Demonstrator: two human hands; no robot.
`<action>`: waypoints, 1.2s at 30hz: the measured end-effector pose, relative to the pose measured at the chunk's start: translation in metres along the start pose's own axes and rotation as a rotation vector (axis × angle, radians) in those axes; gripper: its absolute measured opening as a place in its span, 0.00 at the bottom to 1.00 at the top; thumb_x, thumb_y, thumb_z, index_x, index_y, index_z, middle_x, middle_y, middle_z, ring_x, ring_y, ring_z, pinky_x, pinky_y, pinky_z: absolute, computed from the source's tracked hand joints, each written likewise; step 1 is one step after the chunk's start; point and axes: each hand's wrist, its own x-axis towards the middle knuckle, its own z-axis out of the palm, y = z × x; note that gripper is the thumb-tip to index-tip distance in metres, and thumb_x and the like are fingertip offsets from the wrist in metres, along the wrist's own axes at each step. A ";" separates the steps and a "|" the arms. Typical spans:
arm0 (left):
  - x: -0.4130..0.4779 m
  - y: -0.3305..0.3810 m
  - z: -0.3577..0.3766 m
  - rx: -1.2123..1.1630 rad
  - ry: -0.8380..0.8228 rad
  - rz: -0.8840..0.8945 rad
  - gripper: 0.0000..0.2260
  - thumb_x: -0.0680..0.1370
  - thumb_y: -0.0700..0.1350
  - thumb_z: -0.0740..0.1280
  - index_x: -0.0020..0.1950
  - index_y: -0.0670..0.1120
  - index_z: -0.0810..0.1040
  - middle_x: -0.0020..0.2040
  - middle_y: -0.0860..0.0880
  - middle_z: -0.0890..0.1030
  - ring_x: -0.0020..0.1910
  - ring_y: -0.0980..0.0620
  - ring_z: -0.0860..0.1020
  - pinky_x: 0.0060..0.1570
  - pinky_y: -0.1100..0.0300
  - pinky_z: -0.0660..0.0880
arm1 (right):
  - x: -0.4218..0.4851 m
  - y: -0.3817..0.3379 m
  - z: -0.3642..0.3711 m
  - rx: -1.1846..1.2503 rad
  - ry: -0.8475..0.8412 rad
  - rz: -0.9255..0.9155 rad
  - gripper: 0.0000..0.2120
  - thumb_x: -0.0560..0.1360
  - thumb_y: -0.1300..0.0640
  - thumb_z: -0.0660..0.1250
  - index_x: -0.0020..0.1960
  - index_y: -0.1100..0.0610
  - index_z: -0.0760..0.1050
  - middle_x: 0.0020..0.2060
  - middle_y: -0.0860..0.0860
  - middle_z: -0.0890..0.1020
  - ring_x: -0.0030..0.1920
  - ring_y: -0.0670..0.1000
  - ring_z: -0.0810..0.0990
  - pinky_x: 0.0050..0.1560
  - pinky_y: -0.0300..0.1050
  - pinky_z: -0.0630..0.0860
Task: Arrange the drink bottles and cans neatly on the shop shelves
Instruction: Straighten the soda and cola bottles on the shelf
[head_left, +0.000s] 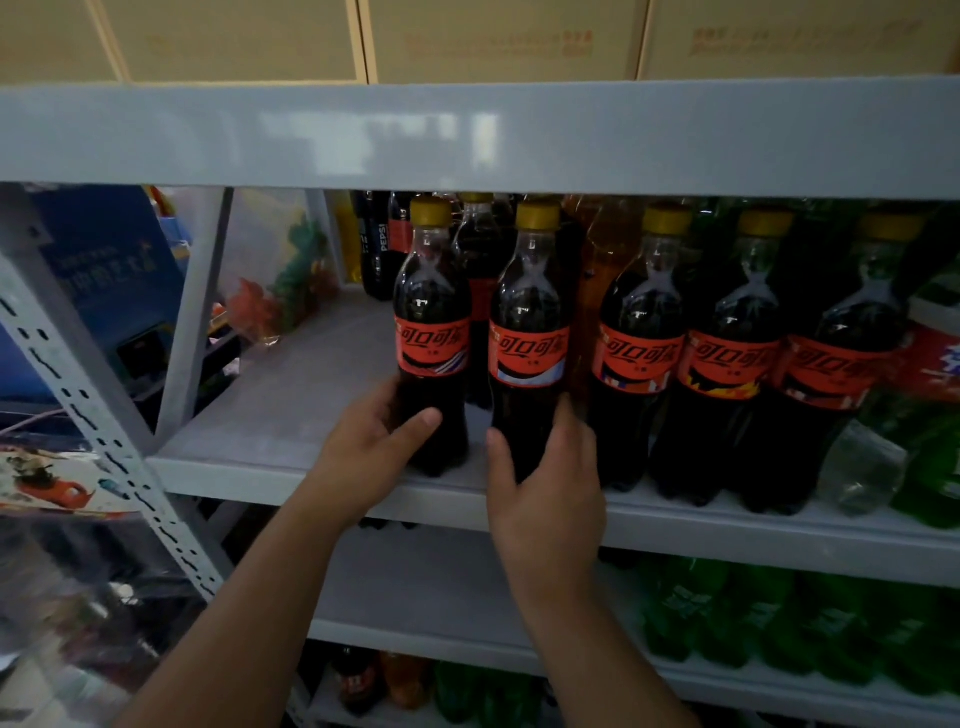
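Observation:
Several cola bottles with yellow caps and red labels stand in a row along the front of the grey middle shelf (322, 384). My left hand (363, 452) grips the base of the leftmost cola bottle (432, 332). My right hand (545, 493) wraps the lower part of the second cola bottle (527, 338). Both bottles stand upright on the shelf, a small gap between them. To the right stand three more cola bottles (641, 353), close together.
Behind the row are a Pepsi bottle (375, 249), more cola and an orange drink bottle (597, 270). Green bottles (753, 618) fill the lower shelf at right. A perforated shelf upright (93, 410) slants at left. Cardboard boxes (498, 36) sit on top.

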 end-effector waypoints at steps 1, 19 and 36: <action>0.001 0.001 0.000 -0.023 -0.037 -0.009 0.16 0.76 0.37 0.67 0.60 0.52 0.74 0.55 0.57 0.83 0.57 0.58 0.79 0.52 0.68 0.74 | 0.000 -0.001 0.001 -0.017 0.004 -0.011 0.33 0.74 0.44 0.66 0.72 0.59 0.63 0.65 0.55 0.73 0.62 0.56 0.75 0.50 0.47 0.76; 0.003 -0.005 0.020 0.076 -0.093 -0.011 0.20 0.75 0.39 0.69 0.62 0.57 0.71 0.55 0.59 0.81 0.56 0.59 0.79 0.49 0.69 0.75 | 0.000 0.002 0.002 -0.020 0.159 -0.046 0.33 0.72 0.55 0.72 0.71 0.67 0.64 0.64 0.62 0.74 0.60 0.59 0.77 0.47 0.47 0.77; -0.001 -0.006 0.024 0.135 -0.019 -0.036 0.28 0.72 0.41 0.74 0.69 0.49 0.69 0.59 0.55 0.80 0.60 0.58 0.77 0.61 0.53 0.74 | 0.001 0.019 0.010 -0.024 0.236 -0.370 0.25 0.77 0.60 0.66 0.72 0.58 0.65 0.72 0.60 0.65 0.68 0.45 0.67 0.37 0.38 0.76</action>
